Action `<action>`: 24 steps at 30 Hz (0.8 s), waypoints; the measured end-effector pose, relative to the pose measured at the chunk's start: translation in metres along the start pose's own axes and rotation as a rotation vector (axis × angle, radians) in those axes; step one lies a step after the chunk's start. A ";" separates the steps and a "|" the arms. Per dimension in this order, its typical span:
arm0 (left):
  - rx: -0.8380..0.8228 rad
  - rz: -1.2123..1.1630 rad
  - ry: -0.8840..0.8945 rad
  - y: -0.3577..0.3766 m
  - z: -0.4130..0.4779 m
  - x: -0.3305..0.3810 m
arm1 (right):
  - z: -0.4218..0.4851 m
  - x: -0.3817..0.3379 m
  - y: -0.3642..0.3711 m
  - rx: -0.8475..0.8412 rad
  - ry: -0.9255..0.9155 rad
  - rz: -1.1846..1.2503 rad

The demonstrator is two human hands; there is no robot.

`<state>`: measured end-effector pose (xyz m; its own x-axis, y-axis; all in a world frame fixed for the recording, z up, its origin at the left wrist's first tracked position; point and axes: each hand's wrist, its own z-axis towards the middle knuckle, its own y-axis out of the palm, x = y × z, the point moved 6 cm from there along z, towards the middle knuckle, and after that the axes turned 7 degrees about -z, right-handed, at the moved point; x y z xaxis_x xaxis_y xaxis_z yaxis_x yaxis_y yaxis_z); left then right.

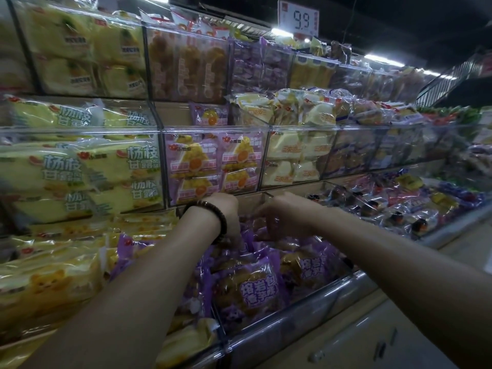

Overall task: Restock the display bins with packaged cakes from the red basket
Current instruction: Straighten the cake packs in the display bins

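Both my arms reach into the bottom display bin, which holds several purple-wrapped cakes. My left hand, with a dark bead bracelet on its wrist, is bent down at the back of the bin, its fingers touching the purple packs. My right hand is beside it, fingers curled around a clear-wrapped pack at the back of the bin. The exact grip of either hand is blurred. The red basket is not in view.
Clear acrylic bins rise in tiers above, holding yellow packs, purple-and-orange packs and pale wedge cakes. Yellow packs fill the bin to the left, dark-topped cakes the one to the right. A 9.9 price sign hangs above.
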<state>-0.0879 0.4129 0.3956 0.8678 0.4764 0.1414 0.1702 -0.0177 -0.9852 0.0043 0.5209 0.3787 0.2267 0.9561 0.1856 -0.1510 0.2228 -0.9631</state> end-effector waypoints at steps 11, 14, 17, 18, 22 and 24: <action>-0.219 0.296 0.153 0.015 -0.024 0.041 | -0.018 -0.009 0.005 -0.324 0.024 -0.032; -0.230 0.308 0.142 0.024 -0.025 0.042 | -0.015 -0.016 0.007 -0.300 0.020 -0.082; -0.161 0.320 0.126 0.032 -0.017 0.036 | -0.014 -0.014 0.012 -0.216 0.043 -0.125; -0.142 0.324 0.122 0.033 -0.016 0.035 | -0.015 -0.014 0.011 -0.194 0.043 -0.142; -0.138 0.340 0.080 0.037 -0.015 0.035 | -0.026 -0.014 -0.006 -0.136 0.052 -0.125; -0.148 0.351 0.005 0.038 -0.012 0.028 | -0.028 -0.014 -0.016 -0.098 0.052 -0.165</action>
<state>-0.0519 0.4152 0.3634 0.8874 0.4145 -0.2018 -0.0728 -0.3064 -0.9491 0.0309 0.4988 0.3860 0.2907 0.8963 0.3348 -0.0133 0.3537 -0.9353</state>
